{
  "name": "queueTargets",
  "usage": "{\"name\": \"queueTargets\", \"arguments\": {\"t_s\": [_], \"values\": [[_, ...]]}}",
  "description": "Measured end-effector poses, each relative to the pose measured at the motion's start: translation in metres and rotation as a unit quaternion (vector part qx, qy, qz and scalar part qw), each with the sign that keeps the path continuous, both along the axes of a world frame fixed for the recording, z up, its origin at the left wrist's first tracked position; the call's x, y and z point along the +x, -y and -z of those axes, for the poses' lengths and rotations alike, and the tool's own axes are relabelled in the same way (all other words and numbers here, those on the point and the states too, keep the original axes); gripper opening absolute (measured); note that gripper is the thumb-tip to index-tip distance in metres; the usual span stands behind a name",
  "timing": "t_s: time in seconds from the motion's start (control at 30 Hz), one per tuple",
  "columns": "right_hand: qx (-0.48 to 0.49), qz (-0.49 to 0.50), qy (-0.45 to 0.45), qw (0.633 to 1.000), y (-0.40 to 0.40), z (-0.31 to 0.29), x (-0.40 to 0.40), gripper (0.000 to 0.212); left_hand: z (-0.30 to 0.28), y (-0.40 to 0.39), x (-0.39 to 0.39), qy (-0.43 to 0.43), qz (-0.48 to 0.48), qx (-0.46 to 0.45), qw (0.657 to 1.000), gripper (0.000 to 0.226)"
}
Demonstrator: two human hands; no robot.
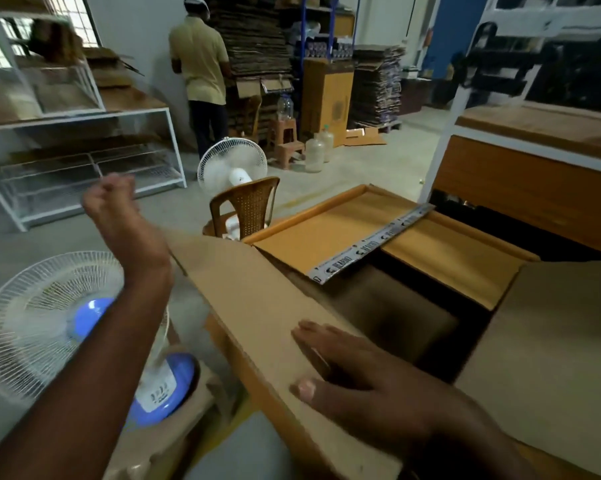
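**Open carton at station — right hand on flap, left hand raised**

Nearest the camera, the right hand (354,375) is resting flat on the left flap (257,306) of a large cardboard box (406,317), with the fingers lying straight across the flap and the thumb spreading beside them; it is gripping nothing. The box is standing open directly in front of the person, its dark interior showing, and its right flap (551,348) is standing up at the right edge.

To the left, a blue-and-white table fan (50,327) is sitting on brown packing card on the floor, just beside the box. The left forearm is crossing in front of it.

Above the fan, the left hand (119,213) is hanging in the air, well apart from the box — fingers curling into a loose fist, with nothing visible inside it. The hand is blurred.

At the far side of the box, the far flaps (326,230) are lying folded outward, and a strip of printed tape (371,244) is clinging along one edge.

Beyond, a brown plastic chair (247,206) is standing with a white fan (231,166) behind it. A white wire rack (84,161) is lining the left wall; a wooden counter (520,181) is running along the right.

At the back, a person in a yellow shirt (200,64) is facing tall stacks of flattened cardboard (254,39), with clear jugs (314,155) and small stools (285,140) standing nearby.
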State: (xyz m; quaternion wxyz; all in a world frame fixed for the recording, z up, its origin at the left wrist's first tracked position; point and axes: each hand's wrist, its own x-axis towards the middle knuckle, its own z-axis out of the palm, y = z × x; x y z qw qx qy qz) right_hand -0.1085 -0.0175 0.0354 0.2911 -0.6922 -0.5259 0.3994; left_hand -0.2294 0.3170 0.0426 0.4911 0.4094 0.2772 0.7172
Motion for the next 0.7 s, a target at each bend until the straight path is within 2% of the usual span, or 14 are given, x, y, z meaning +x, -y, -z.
{"name": "queueTargets", "arguments": {"t_s": [0.07,0.1,0.17,0.23,0.3,0.33,0.37,0.4,0.47,0.53,0.57,0.63,0.7], "values": [[-0.054,-0.041,0.156,0.985,-0.02,0.031,0.003,0.085,-0.016,0.025,0.0,-0.061,0.033,0.109,0.992,0.015],[-0.041,-0.062,0.227,0.971,-0.03,0.05,0.005,0.089,-0.021,0.045,0.005,-0.115,0.082,0.157,0.978,0.014],[0.013,-0.055,0.322,0.945,-0.045,0.08,0.014,0.098,-0.013,0.084,0.02,-0.265,0.197,0.222,0.917,0.016],[0.065,-0.024,0.369,0.927,-0.054,0.095,0.02,0.098,0.018,0.106,0.04,-0.454,0.256,0.278,0.807,0.038],[0.091,-0.014,0.371,0.924,-0.058,0.099,0.023,0.09,0.051,0.109,0.06,-0.624,0.285,0.296,0.664,0.079],[0.1,-0.014,0.37,0.923,-0.058,0.1,0.024,0.089,0.063,0.106,0.069,-0.679,0.281,0.292,0.612,0.096],[0.103,-0.008,0.367,0.924,-0.058,0.1,0.024,0.087,0.072,0.1,0.079,-0.708,0.272,0.279,0.589,0.106],[0.109,0.005,0.363,0.925,-0.057,0.101,0.024,0.083,0.077,0.092,0.088,-0.718,0.257,0.266,0.59,0.11],[0.152,0.064,0.334,0.928,-0.055,0.102,0.027,0.065,0.083,0.074,0.102,-0.718,0.207,0.247,0.617,0.108],[0.186,0.152,0.271,0.932,-0.051,0.102,0.034,0.046,0.085,0.054,0.11,-0.716,0.171,0.222,0.64,0.093],[0.171,0.183,0.252,0.935,-0.048,0.099,0.038,0.042,0.087,0.043,0.111,-0.714,0.158,0.212,0.649,0.08],[0.105,0.192,0.256,0.941,-0.039,0.096,0.048,0.045,0.091,0.029,0.113,-0.706,0.137,0.215,0.661,0.055],[0.052,0.175,0.244,0.952,-0.029,0.095,0.054,0.056,0.093,0.017,0.117,-0.678,0.129,0.205,0.694,0.039]]}}
